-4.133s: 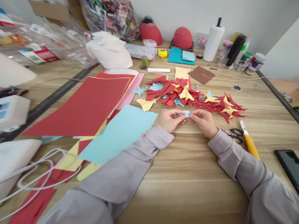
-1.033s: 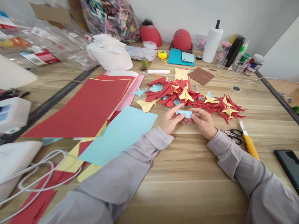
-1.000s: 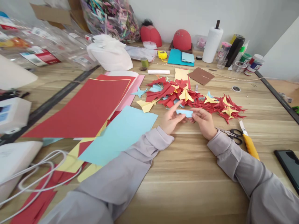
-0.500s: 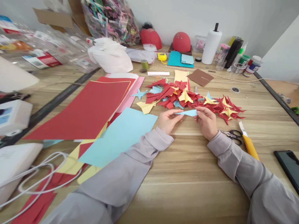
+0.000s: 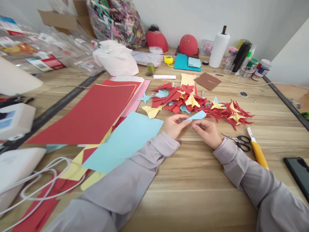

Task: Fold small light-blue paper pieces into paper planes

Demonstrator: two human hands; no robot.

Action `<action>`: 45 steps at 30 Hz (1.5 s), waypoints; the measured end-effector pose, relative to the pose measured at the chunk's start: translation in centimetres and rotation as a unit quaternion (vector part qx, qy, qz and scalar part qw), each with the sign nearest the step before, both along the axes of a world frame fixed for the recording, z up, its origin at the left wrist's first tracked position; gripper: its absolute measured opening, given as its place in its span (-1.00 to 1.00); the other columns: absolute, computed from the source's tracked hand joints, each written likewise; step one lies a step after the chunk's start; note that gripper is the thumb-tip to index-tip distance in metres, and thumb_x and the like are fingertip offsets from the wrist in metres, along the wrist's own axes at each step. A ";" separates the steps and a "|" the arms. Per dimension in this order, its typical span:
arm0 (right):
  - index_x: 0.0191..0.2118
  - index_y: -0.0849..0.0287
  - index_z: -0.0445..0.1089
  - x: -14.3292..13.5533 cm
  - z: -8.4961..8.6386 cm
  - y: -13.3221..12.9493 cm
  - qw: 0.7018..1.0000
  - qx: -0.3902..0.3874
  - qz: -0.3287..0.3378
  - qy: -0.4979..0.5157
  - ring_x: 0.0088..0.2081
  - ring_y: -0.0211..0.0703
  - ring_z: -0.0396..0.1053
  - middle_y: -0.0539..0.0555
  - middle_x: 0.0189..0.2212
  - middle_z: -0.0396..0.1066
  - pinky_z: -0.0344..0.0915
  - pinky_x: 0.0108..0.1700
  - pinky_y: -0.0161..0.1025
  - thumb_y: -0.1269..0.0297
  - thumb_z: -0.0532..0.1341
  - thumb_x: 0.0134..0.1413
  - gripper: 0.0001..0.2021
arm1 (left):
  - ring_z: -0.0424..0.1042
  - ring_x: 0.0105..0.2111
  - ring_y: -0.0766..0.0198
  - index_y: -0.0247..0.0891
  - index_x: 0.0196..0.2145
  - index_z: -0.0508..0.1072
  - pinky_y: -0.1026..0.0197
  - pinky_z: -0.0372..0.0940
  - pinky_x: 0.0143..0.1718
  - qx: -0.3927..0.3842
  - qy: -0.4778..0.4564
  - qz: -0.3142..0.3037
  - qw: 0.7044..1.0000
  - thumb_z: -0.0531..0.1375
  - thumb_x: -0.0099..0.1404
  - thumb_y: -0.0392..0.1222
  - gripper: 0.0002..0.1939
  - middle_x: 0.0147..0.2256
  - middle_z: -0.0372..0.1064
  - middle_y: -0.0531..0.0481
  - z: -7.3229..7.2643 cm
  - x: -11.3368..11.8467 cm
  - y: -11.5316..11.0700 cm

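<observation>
A small folded piece of light blue paper (image 5: 198,115) is pinched in my left hand (image 5: 174,125), between thumb and fingers. Its free end points right and slightly up. My right hand (image 5: 208,131) is just below the paper's lower edge, thumb and forefinger drawn together. Nothing shows between those fingertips, and I cannot tell whether they touch the paper. Beyond both hands lies a heap of folded red paper pieces (image 5: 169,96), with yellow paper planes (image 5: 192,101) and some blue ones among them.
At left are a light blue sheet (image 5: 125,141) and large red sheets (image 5: 84,112). Scissors (image 5: 242,141), a yellow-handled cutter (image 5: 258,151) and a phone (image 5: 298,175) lie at right. White cables (image 5: 48,174) loop at lower left. Bottles and jars (image 5: 262,71) stand behind.
My right hand has left the paper's right end and moved left and down, below it. The paper's right end now tilts up, and my left hand keeps its hold.
</observation>
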State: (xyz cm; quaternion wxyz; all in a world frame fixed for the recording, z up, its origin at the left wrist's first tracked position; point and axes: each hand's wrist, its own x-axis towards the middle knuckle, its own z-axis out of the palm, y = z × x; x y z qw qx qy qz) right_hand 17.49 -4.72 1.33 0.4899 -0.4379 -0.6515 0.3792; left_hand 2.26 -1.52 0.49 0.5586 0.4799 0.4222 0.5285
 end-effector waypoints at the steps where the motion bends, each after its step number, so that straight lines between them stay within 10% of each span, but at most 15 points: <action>1: -0.39 0.19 0.40 0.0 -0.2 0.1 1.000 -0.007 0.010 -0.016 -0.45 -0.24 0.31 0.04 -0.49 0.41 0.25 -0.38 -0.27 0.19 0.19 0.01 -0.83 | 0.38 -0.54 0.35 -0.34 -0.43 0.51 0.24 0.31 -0.41 0.001 0.003 -0.004 1.000 0.39 -0.18 -0.16 -0.69 -0.52 0.45 0.01 0.0 0.0 0.0; 37: -0.52 0.17 0.24 0.0 0.2 0.9 0.985 -0.100 -0.019 0.139 -0.51 -0.29 0.22 -0.09 -0.58 0.28 0.20 -0.41 -0.29 0.38 0.24 -0.33 -0.86 | 0.42 -0.26 0.18 -0.23 -0.43 0.57 0.15 0.33 -0.22 0.171 0.127 -0.114 0.970 0.26 0.03 -0.18 -0.87 -0.29 0.45 -0.13 1.2 0.0 -1.3; 45: -0.56 0.13 0.13 1.8 1.2 1.2 0.899 -0.237 0.113 0.351 -0.63 -0.32 0.00 -0.08 -0.66 0.08 0.02 -0.60 -0.31 0.35 0.08 -0.37 -0.90 | 0.37 -0.50 0.29 -0.31 -0.48 0.53 0.21 0.31 -0.49 0.094 0.041 -0.053 0.993 0.24 0.05 -0.09 -0.79 -0.37 0.43 -0.11 1.6 0.1 -1.5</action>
